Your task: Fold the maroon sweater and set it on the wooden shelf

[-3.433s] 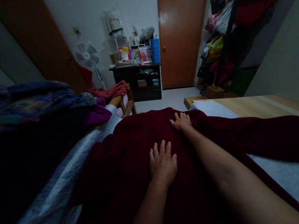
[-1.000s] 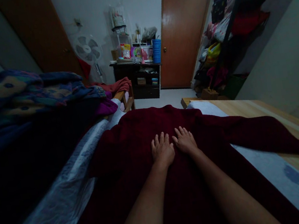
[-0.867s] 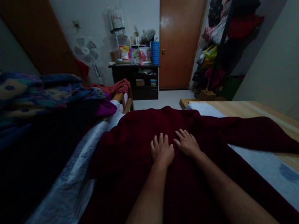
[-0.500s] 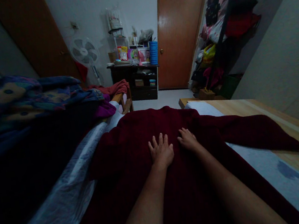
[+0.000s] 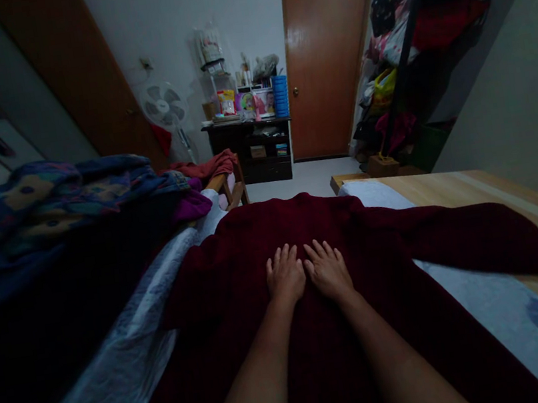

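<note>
**While both palms lie flat, a maroon long-sleeved garment (image 5: 241, 286) stretches out beneath them**

As the head view looks forward and down, the garment lies with its neckline end pointing away and its lower part running out of frame. The left hand (image 5: 286, 278) and right hand (image 5: 329, 272) rest side by side on its middle, palms down. Both are fully open, fingers slightly spread, with nothing gripped; the broad contact seems meant to bear evenly on the fabric rather than pinch it.

Toward the person's right, one sleeve (image 5: 480, 230) reaches across a pale cloth (image 5: 497, 309) onto a light wooden surface (image 5: 474, 188), probably straightened so that it lies clear of the body. The other side ends much shorter; whether that sleeve is folded under, I cannot tell.

Left of the garment, a pile of blue floral clothes (image 5: 65, 191) sits apart, perhaps so its bulk leaves the garment uncovered. A purple cloth (image 5: 193, 205) lies just beside the pile.
</note>
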`<act>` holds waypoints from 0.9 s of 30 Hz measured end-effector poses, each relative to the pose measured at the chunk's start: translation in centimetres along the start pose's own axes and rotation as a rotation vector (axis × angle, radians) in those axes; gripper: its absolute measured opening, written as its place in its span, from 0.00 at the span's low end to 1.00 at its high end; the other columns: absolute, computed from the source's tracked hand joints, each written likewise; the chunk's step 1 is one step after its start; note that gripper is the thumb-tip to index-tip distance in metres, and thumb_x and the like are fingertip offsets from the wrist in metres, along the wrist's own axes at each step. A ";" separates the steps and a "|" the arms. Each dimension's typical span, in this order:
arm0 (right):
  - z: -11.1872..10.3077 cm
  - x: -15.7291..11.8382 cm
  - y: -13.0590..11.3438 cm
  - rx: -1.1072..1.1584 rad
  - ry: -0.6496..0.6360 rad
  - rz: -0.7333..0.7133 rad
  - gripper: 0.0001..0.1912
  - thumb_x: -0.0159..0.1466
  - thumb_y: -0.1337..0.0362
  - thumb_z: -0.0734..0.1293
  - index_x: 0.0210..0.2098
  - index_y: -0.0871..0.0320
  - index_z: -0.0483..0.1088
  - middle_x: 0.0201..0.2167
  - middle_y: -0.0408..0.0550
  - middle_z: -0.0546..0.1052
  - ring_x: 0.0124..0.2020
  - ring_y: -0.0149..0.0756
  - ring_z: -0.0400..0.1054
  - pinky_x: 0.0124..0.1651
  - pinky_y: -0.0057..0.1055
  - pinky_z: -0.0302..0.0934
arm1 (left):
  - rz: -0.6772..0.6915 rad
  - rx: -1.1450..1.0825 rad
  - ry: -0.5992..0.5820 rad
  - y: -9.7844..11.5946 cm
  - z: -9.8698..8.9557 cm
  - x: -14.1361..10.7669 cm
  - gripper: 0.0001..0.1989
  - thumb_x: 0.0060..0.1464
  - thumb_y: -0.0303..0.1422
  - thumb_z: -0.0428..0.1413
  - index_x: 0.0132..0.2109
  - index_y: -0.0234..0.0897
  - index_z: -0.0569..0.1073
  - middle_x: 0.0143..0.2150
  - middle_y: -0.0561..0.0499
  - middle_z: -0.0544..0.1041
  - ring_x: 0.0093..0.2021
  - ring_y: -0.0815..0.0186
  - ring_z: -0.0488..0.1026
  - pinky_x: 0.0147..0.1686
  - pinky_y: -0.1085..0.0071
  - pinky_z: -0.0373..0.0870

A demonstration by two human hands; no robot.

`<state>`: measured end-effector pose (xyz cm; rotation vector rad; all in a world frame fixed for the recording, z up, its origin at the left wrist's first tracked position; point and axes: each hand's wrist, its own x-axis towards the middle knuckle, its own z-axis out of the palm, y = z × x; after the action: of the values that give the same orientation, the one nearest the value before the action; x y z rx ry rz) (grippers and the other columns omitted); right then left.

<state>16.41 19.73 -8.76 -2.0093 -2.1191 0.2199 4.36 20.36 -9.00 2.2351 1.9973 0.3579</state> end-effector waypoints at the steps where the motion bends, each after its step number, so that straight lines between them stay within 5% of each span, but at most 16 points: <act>1: 0.0 0.0 0.0 0.001 -0.001 -0.002 0.27 0.69 0.54 0.51 0.66 0.48 0.52 0.69 0.45 0.51 0.69 0.45 0.40 0.66 0.47 0.36 | 0.000 0.005 -0.005 0.0 0.0 0.1 0.25 0.64 0.37 0.37 0.66 0.43 0.57 0.69 0.53 0.56 0.69 0.62 0.49 0.65 0.55 0.48; 10: 0.4 -0.2 -0.2 0.001 0.031 0.004 0.27 0.69 0.55 0.52 0.66 0.49 0.53 0.69 0.47 0.51 0.69 0.47 0.40 0.66 0.48 0.34 | -0.037 0.038 -0.068 -1.6 0.4 5.5 0.30 0.62 0.46 0.37 0.68 0.40 0.53 0.71 0.49 0.50 0.70 0.59 0.44 0.66 0.51 0.43; 21: 0.7 0.0 -0.2 0.008 0.070 0.005 0.27 0.68 0.56 0.52 0.66 0.49 0.54 0.68 0.47 0.53 0.68 0.48 0.42 0.66 0.49 0.35 | 0.294 0.121 -0.047 -4.5 0.2 13.0 0.29 0.63 0.44 0.38 0.69 0.44 0.49 0.71 0.52 0.48 0.70 0.63 0.43 0.66 0.58 0.41; 27: 0.8 0.0 -0.2 0.007 0.062 0.015 0.27 0.68 0.56 0.52 0.66 0.49 0.54 0.68 0.47 0.53 0.69 0.47 0.41 0.66 0.48 0.34 | 0.139 0.131 -0.114 -5.8 -0.2 15.7 0.35 0.59 0.57 0.35 0.68 0.49 0.50 0.72 0.51 0.46 0.70 0.51 0.39 0.65 0.48 0.36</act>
<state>15.98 19.76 -9.44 -2.0017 -2.0643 0.1642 0.32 36.57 -8.80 2.4204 1.8649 0.1123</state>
